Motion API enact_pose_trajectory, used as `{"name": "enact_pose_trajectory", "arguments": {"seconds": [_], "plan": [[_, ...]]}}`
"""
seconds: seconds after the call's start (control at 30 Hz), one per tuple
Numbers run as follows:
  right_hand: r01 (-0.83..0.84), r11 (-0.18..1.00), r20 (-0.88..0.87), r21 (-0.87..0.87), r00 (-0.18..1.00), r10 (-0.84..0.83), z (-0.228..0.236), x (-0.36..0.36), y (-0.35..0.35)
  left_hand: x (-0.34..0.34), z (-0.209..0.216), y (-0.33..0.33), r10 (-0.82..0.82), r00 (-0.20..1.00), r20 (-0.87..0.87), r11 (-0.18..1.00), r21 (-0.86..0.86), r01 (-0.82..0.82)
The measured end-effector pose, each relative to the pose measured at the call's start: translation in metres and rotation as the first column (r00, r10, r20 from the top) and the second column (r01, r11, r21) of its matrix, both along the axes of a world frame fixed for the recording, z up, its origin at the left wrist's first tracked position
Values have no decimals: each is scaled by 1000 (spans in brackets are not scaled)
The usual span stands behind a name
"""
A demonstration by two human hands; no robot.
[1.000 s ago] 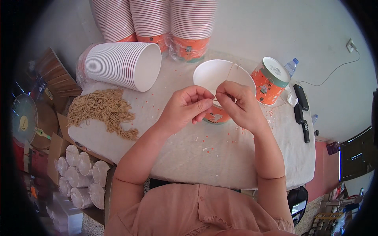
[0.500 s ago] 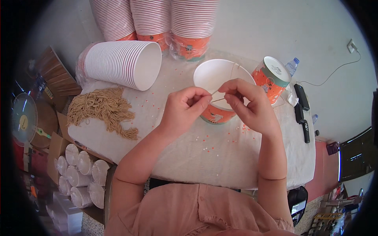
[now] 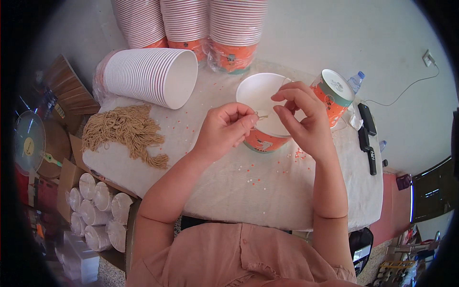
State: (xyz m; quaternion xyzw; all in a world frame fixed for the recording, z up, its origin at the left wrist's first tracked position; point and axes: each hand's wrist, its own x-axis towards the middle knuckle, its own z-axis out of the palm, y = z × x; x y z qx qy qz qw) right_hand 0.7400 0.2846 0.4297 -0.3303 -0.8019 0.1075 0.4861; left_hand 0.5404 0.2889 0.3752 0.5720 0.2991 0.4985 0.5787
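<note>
My left hand [image 3: 227, 126] is closed in a pinch on the end of a thin tan cord [image 3: 261, 116], a short piece of which sticks out past the fingertips. My right hand [image 3: 306, 119] is held a little apart from it, thumb and forefinger separated with nothing seen between them. Both hands are over the near rim of a white-lined paper bucket [image 3: 260, 91] with an orange printed outside and a green base band. A strand of cord shows at that bucket's far right rim; how it runs behind my right hand is hidden.
A bundle of tan cords [image 3: 122, 131] lies at the left. Behind it, nested paper buckets [image 3: 138, 76] rest on their side. Wrapped bucket stacks [image 3: 234, 28] stand at the back. An upturned bucket [image 3: 332, 95] is at the right, near black devices [image 3: 366, 124]. Small paper dots dot the tablecloth [image 3: 239, 201].
My right thumb and forefinger have parted and drawn back from the cord. My left hand keeps its pinch, and the cord's end now shows as a short piece beside it.
</note>
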Motion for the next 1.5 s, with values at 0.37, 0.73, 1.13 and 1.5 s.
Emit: {"name": "enact_pose_trajectory", "arguments": {"seconds": [0.37, 0.73, 1.13, 1.5], "plan": [[-21, 986, 152, -168, 987, 47, -5, -5, -6, -1, -3, 3, -39, 994, 101, 997, -65, 45], [18, 996, 53, -84, 999, -14, 7, 9, -6, 0, -3, 4, -41, 999, 9, 995, 91, 40], [-96, 990, 98, -99, 990, 106, -4, -2, -4, 1, -3, 1, -72, 993, 93, 997, -14, 73], [-83, 995, 89, -55, 992, 88, -13, -10, 2, -3, -5, 3, -150, 979, 135, 988, -25, 155]]}}
